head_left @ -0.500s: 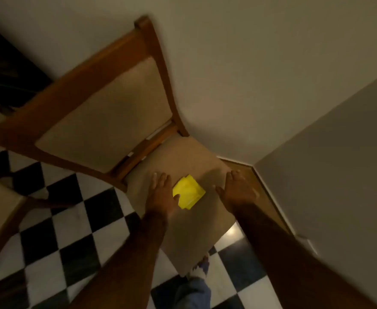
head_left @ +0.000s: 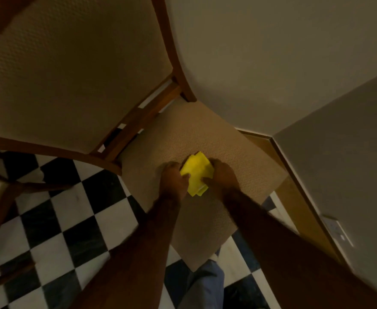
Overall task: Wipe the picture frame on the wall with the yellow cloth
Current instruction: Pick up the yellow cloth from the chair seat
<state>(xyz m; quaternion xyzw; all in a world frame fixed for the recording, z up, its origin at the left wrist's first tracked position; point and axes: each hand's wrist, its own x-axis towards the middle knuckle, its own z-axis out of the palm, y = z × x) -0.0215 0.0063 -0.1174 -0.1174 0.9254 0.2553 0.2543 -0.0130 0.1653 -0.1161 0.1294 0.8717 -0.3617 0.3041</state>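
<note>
Lying folded on the beige chair seat (head_left: 196, 134), slightly below frame centre: the yellow cloth (head_left: 196, 172). Closing on its 9 o'clock edge, the left hand (head_left: 173, 178), fingers curled against the fabric. Pressing in from 3 o'clock, the right hand (head_left: 224, 175), fingers likewise bent onto the cloth. Gripping it between both, though still resting on the seat. Showing at 7 o'clock, checkered floor (head_left: 76, 219); at 1 o'clock, plain wall (head_left: 272, 52).
</note>
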